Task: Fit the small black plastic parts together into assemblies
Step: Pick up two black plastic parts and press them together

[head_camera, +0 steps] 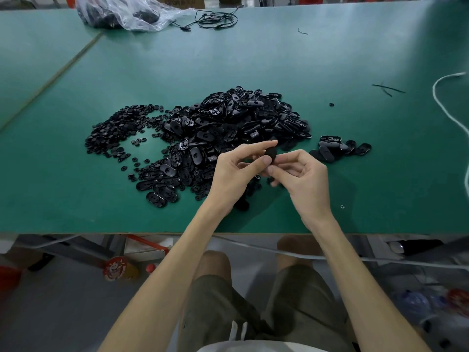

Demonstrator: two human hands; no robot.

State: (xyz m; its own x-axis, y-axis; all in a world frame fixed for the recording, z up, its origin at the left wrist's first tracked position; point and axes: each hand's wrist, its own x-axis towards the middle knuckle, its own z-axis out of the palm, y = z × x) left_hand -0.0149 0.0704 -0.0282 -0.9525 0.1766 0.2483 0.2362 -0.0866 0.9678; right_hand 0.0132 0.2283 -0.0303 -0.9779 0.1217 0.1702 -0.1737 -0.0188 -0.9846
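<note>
A big heap of black oval shells (236,123) lies in the middle of the green table (76,186). Left of it spreads a patch of small black round parts (114,133). A small group of oval pieces (340,148) sits apart to the right. Just in front of the heap, my left hand (236,174) and my right hand (302,179) meet around one black oval part (271,154). Thumbs and fingertips of both hands pinch it, and most of it is hidden by the fingers.
A clear plastic bag (127,13) holding dark parts lies at the far left edge, with a coiled black cable (218,20) beside it. A white cord (449,102) runs along the right side. Black wire scraps (388,88) lie far right. The table's front edge (152,233) is close to my body.
</note>
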